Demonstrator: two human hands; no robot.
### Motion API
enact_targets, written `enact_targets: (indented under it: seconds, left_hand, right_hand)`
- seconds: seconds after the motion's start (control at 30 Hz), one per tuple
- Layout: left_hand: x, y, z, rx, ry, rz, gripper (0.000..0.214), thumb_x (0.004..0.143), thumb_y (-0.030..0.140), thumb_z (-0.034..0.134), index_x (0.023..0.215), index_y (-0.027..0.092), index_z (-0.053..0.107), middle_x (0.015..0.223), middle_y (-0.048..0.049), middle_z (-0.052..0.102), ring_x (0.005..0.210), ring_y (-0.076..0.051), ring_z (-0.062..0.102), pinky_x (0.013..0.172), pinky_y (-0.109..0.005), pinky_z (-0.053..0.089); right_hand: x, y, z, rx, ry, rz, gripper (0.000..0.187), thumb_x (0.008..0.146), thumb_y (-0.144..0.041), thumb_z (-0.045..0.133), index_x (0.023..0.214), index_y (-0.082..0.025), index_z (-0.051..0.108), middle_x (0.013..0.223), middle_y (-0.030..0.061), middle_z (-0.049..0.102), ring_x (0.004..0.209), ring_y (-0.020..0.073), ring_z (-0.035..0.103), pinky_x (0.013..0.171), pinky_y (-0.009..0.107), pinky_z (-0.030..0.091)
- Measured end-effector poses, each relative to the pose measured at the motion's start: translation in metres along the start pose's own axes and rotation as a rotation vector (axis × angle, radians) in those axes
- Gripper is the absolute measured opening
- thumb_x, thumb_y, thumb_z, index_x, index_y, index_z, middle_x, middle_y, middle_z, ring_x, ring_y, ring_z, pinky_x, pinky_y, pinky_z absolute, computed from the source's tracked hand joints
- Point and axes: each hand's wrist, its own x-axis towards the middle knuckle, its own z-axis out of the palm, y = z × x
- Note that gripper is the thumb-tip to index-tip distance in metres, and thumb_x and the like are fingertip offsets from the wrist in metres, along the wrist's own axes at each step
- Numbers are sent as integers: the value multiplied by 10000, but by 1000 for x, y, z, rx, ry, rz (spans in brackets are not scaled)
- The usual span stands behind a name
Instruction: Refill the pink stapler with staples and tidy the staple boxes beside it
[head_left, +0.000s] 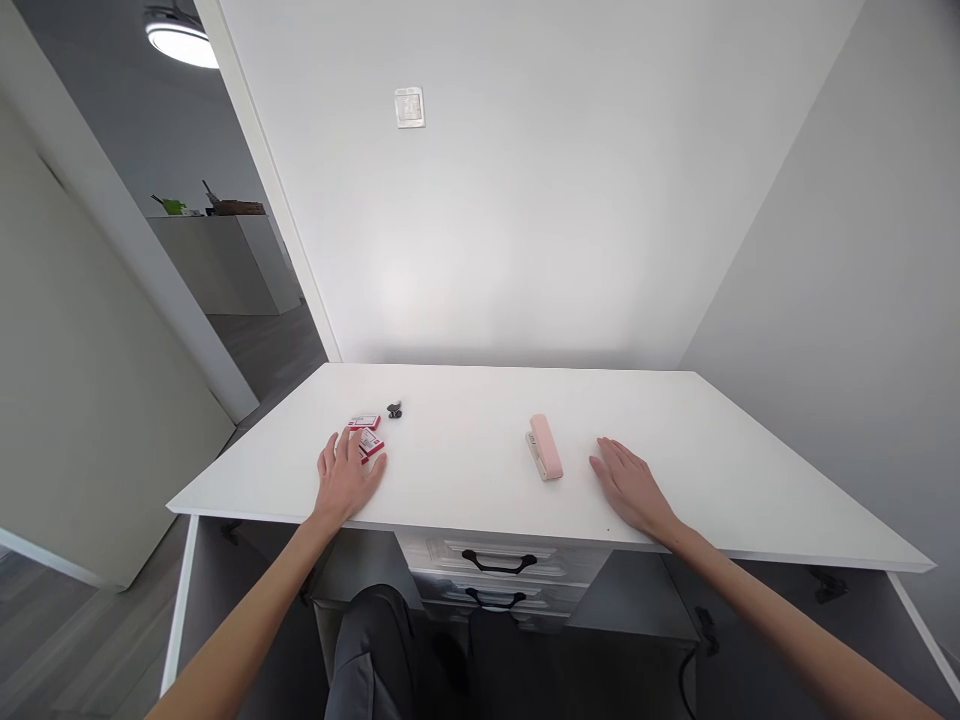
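My left hand (pixel 346 478) lies flat and open on the white table (pixel 465 470), its fingertips touching a small red and white box (pixel 370 446). A second red and white box (pixel 364 421) lies just beyond it, and a small black clip (pixel 394 410) sits to its right. My right hand (pixel 628 485) rests flat and open on the table, holding nothing. A pink stapler (pixel 545 447) lies a short way to the left of my right hand, apart from it.
The table stands against a white wall with another wall at its right. A drawer unit with black handles (pixel 498 563) sits under the table between my arms. My knee in dark trousers (pixel 375 640) is below. An open doorway lies at the left.
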Motion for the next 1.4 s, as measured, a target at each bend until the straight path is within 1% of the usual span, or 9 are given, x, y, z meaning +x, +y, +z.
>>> enact_targets:
  seconds: [0.13,0.4,0.6,0.7,0.83,0.97,1.07,1.23,1.4]
  left_hand:
    - [8,-5,0,-43,-57,19,742,937,601,436,1485,104,375,1506,-250,481,1464,-420,327,1158,-610,288]
    - [23,-19,-6,-71,-102,92,679,931,631,454,1432,172,433,1430,-197,548,1329,-393,477,1089,-556,361]
    - [21,-6,-10,-159,-138,204,680,911,682,507,1398,211,446,1398,-145,587,1287,-356,528,1082,-518,390]
    - [19,15,-9,-221,-127,274,719,901,690,541,1429,215,425,1398,-133,596,1322,-351,513,1111,-513,376]
    - [19,63,-2,-346,-121,340,718,888,646,623,1440,229,431,1346,-108,621,1290,-322,542,1107,-473,401]
    - [19,116,11,-480,-201,378,732,881,590,686,1471,257,409,1310,-90,629,1239,-303,561,1050,-448,445]
    - [20,147,23,-556,-281,408,751,863,558,726,1481,275,406,1309,-80,627,1216,-297,563,1036,-447,453]
    - [20,181,35,-603,-374,459,806,801,554,791,1465,274,431,1289,-73,632,1196,-304,560,1031,-457,454]
    - [20,202,41,-580,-439,563,840,745,551,840,1444,281,460,1263,-72,638,1166,-313,571,1035,-479,453]
  right_hand:
    - [2,0,4,-55,11,17,700,1048,-587,192,1552,-154,414,1631,134,412,1531,297,335,1246,520,276]
    - [4,-1,4,-100,15,19,672,1053,-564,211,1507,-142,471,1624,141,421,1529,286,341,1245,494,274]
    - [4,-3,2,-113,12,19,656,1054,-550,221,1485,-139,496,1619,140,430,1525,280,344,1243,485,277]
    - [4,-4,1,-108,13,20,650,1055,-542,232,1485,-134,498,1617,144,432,1525,285,342,1241,489,281]
    - [5,-7,-1,-121,0,30,670,1057,-544,222,1502,-116,483,1625,143,418,1528,277,332,1245,472,274]
    - [5,-10,-2,-162,-17,39,687,1063,-537,204,1517,-94,467,1640,130,396,1535,260,310,1249,448,266]
    - [7,-11,-2,-188,-18,38,682,1065,-523,209,1528,-86,456,1645,127,388,1537,257,303,1247,437,265]
    - [8,-11,0,-228,0,18,647,1067,-483,230,1526,-90,463,1645,130,387,1538,262,299,1238,432,274]
    - [9,-12,2,-264,13,-24,617,1068,-478,250,1528,-130,471,1652,116,379,1542,270,287,1230,456,287]
